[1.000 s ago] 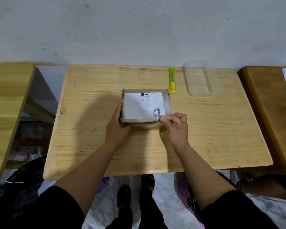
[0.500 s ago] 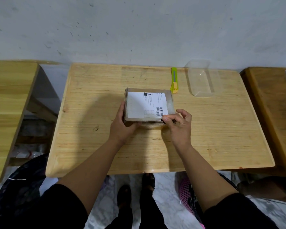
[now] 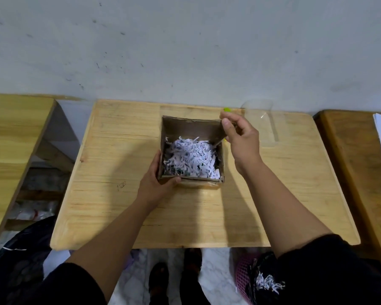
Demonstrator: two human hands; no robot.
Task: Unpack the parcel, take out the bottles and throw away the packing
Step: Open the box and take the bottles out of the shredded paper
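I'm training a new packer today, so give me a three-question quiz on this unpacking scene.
1. True or false: the cardboard box is open.
2. What fills the box? A) bubble wrap B) shredded paper C) foam peanuts
3. Which hand steadies the box's near corner?

Key: 1. True; the right hand holds the lid's corner up. 2. B, shredded paper; no bottles show yet. 3. The left hand.

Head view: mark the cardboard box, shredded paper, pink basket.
cardboard box (image 3: pixel 191 128), head view, inner face of far wall.
shredded paper (image 3: pixel 190 157), head view, middle of pile.
pink basket (image 3: pixel 242 276), head view, mesh side.
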